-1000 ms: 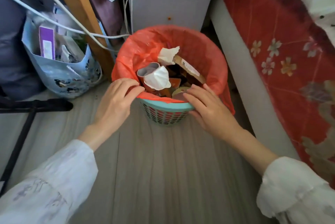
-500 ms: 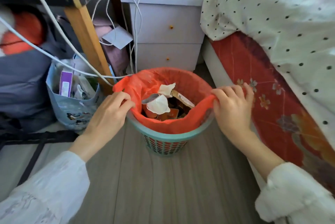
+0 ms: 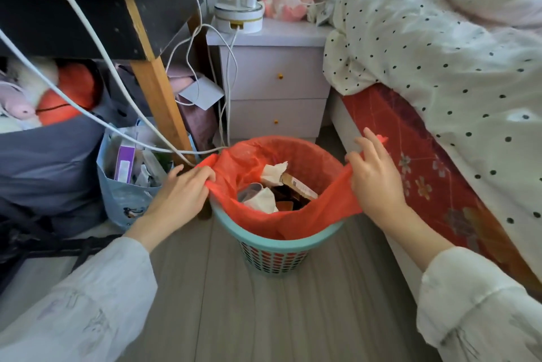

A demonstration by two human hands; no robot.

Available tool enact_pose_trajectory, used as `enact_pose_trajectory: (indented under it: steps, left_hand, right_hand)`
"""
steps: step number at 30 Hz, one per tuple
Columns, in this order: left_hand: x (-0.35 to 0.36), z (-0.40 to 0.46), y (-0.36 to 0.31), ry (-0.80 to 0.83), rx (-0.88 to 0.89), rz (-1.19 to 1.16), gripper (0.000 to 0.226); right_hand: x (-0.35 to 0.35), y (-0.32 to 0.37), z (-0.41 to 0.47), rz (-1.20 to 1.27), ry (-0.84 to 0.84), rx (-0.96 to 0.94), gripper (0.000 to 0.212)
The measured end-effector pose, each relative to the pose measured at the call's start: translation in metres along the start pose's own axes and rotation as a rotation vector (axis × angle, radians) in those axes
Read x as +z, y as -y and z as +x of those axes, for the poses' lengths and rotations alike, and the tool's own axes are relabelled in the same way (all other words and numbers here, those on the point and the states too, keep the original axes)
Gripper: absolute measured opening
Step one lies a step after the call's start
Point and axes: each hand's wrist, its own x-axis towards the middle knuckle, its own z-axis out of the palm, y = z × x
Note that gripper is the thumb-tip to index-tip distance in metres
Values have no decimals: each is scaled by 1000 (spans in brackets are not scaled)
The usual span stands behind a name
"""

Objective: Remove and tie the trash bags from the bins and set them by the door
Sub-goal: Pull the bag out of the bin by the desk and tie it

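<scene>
A small teal mesh bin [image 3: 275, 247] stands on the wood floor between a desk and a bed. An orange-red trash bag [image 3: 311, 216] lines it and holds tissues, a paper cup and cardboard scraps. My left hand [image 3: 179, 196] pinches the bag's left edge, pulled off the rim. My right hand [image 3: 374, 181] grips the bag's right edge, lifted clear of the rim, with a corner of bag sticking up behind the fingers. The near edge of the bag lies loose inside the rim.
A blue paper bag [image 3: 126, 203] full of items sits left of the bin by a wooden desk leg [image 3: 159, 109]. White cables [image 3: 164, 147] run just behind the bin. A white nightstand [image 3: 275, 86] stands behind; the bed [image 3: 434, 174] borders the right.
Both hands moved from the bin's near rim out to its sides and pulled the bag's edges off the rim. The camera tilted up and back, showing more of the room.
</scene>
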Motion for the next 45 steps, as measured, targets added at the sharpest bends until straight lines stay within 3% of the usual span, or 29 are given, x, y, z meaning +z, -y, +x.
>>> enact_pose_trajectory:
  steps: [5,8,10,12,14,16,18,20,22,27,29,31,33,35,38,40,43,45]
  left_hand:
    - [-28,23,-17,-63,327,203,23]
    - [-25,13,-24,-55,361,114,24]
    - [-21,6,-27,-28,133,-151,40]
    - [-16,6,-23,-17,-288,-456,55]
    - [-7,8,-10,103,-710,-623,65]
    - [0,8,-3,247,-1037,-940,71]
    - [2,7,-1,316,-1158,-1223,45]
    - [3,9,2,273,-1142,-1311,21]
    - [6,15,5,151,-1144,-1250,10]
    - [-9,42,-1,-47,-1131,-1024,22]
    - [-23,55,-9,-36,-1127,-1015,17]
    - [-36,67,-17,-54,-1089,-1064,12]
    - [-49,77,-24,-104,-949,-1283,18]
    - [-68,83,-31,-108,-730,-1490,20]
    - [-88,85,-35,9,-595,-1489,21]
    - [-94,81,-31,157,-660,-1375,18]
    - [-99,74,-24,496,-732,-942,26]
    - [-102,73,-27,476,-739,-773,27]
  right_hand:
    - [-24,25,33,114,-141,-108,24]
    - [-26,38,27,269,-74,126,30]
    - [-24,40,18,448,24,359,42]
    - [-26,43,14,655,148,617,47]
    - [-25,47,12,767,212,763,48]
    - [-26,53,9,753,176,760,46]
    - [-27,56,7,641,87,634,40]
    - [-29,57,7,594,64,516,34]
    - [-30,58,10,649,130,485,32]
    - [-35,57,24,913,162,581,31]
    - [-36,53,36,1177,198,758,33]
    - [-41,51,48,1592,259,948,29]
    - [-49,52,59,1871,231,1020,14]
    - [-53,51,69,1849,97,996,12]
    - [-53,47,75,1838,5,1010,2]
    - [-55,43,75,1844,125,1077,7]
    - [-58,37,73,1464,521,1024,16]
    - [-62,33,71,1125,703,905,21]
